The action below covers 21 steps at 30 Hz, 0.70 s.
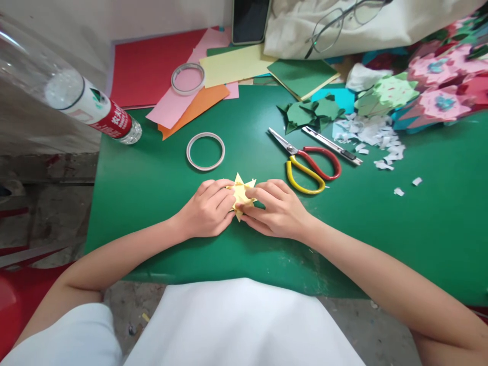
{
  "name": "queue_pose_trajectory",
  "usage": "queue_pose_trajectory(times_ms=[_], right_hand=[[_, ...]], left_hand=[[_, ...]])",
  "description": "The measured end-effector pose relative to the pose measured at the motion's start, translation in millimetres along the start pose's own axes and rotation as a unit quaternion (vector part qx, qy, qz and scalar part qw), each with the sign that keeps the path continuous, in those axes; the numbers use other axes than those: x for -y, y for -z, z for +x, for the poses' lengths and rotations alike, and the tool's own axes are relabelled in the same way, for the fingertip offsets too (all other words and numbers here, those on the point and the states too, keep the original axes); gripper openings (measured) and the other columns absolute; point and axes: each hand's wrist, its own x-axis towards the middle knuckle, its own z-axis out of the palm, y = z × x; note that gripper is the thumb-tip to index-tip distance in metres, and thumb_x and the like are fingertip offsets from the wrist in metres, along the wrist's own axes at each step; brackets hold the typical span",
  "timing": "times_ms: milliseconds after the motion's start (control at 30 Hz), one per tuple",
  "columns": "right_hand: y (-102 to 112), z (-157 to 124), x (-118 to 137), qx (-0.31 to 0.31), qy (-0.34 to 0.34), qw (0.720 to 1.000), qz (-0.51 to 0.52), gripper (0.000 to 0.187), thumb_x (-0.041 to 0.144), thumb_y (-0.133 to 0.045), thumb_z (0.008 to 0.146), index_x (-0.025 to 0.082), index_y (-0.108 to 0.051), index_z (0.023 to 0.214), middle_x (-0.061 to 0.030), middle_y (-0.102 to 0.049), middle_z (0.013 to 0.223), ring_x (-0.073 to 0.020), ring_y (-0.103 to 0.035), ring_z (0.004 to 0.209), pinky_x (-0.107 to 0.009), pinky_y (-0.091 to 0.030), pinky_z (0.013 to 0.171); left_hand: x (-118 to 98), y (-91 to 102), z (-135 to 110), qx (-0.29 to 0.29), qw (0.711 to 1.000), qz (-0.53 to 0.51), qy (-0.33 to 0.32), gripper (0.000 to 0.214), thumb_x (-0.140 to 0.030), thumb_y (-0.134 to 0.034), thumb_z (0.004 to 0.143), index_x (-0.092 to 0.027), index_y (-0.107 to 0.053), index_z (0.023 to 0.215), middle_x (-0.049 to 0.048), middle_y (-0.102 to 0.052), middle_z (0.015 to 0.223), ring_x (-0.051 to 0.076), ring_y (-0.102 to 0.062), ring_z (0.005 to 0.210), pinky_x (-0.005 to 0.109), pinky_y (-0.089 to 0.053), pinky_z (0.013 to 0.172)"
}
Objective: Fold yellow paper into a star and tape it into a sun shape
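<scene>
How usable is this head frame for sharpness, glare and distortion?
Head view: even, soft light; both hands and the yellow folded paper are sharp; the plastic bottle at left is stretched and glary; table edges bow from wide-angle distortion; the paper flowers at right look slightly soft.

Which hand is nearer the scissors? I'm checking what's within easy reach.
Right. The right hand lies just below-left of the scissors, on the yellow folded paper. The left hand sits beyond that paper, farther off.

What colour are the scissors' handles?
One handle is red, the other yellow on the scissors, clearest in the head view.
</scene>
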Motion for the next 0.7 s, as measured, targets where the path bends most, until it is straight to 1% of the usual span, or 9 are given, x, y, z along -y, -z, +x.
queue_pose_trajectory(times_ms=[67,133,267,367,500,700], right_hand=[[-0.5,0.2,0.1,0.008,-0.007,1.0,-0.001,0.013,0.037,-0.065,0.088,0.025,-0.072,0.086,-0.0049,-0.064,0.101,-0.0187,-0.049,0.094,-0.034,-0.038,0.085],[-0.9,0.5,0.5,0.016,-0.013,1.0,-0.003,0.014,0.039,-0.064,0.089,0.028,-0.073,0.09,-0.0055,-0.063,0.104,-0.0198,-0.048,0.098,-0.035,-0.036,0.087],[-2.0,1.2,0.8,0.02,-0.019,1.0,-0.009,0.018,0.042,-0.063,0.089,0.028,-0.074,0.084,-0.0063,-0.062,0.105,-0.0217,-0.045,0.103,-0.036,-0.033,0.09],[-2.6,1.4,0.8,0.022,-0.018,1.0,-0.013,0.02,0.042,-0.063,0.089,0.028,-0.073,0.081,-0.0062,-0.061,0.105,-0.0218,-0.044,0.104,-0.036,-0.032,0.092],[-3.2,1.7,2.2,0.024,-0.027,0.999,-0.032,0.019,0.044,-0.063,0.089,0.03,-0.074,0.084,-0.0055,-0.061,0.107,-0.022,-0.043,0.107,-0.037,-0.029,0.093],[-2.8,2.0,6.3,0.046,-0.057,0.995,-0.066,0.024,0.051,-0.061,0.089,0.033,-0.075,0.098,-0.0058,-0.06,0.111,-0.0232,-0.04,0.11,-0.037,-0.025,0.094]], left_hand=[[2.9,-0.5,0.5,-0.006,0.999,-0.03,0.019,0.017,-0.02,-0.058,0.085,-0.014,-0.056,0.101,0.0097,-0.07,0.096,0.027,-0.062,0.112,0.039,-0.042,0.089],[5.9,-1.2,0.4,-0.001,0.998,-0.052,0.034,0.025,-0.021,-0.059,0.085,-0.014,-0.053,0.108,0.0106,-0.069,0.102,0.027,-0.061,0.113,0.04,-0.042,0.09],[10.1,-3.1,-0.6,0.031,0.993,-0.085,0.069,0.041,-0.027,-0.06,0.084,-0.017,-0.047,0.122,0.0131,-0.063,0.117,0.03,-0.053,0.121,0.044,-0.04,0.097],[11.8,-3.7,-0.4,0.042,0.988,-0.097,0.111,0.051,-0.031,-0.064,0.081,-0.016,-0.044,0.126,0.0147,-0.058,0.121,0.031,-0.05,0.117,0.046,-0.041,0.097],[12.9,-3.8,0.6,0.055,0.984,-0.117,0.119,0.048,-0.03,-0.064,0.08,-0.015,-0.045,0.122,0.0131,-0.059,0.117,0.029,-0.05,0.112,0.044,-0.042,0.098],[13.0,-3.7,1.2,0.063,0.982,-0.127,0.123,0.049,-0.03,-0.065,0.08,-0.016,-0.044,0.122,0.0126,-0.059,0.119,0.029,-0.049,0.113,0.045,-0.04,0.099]])
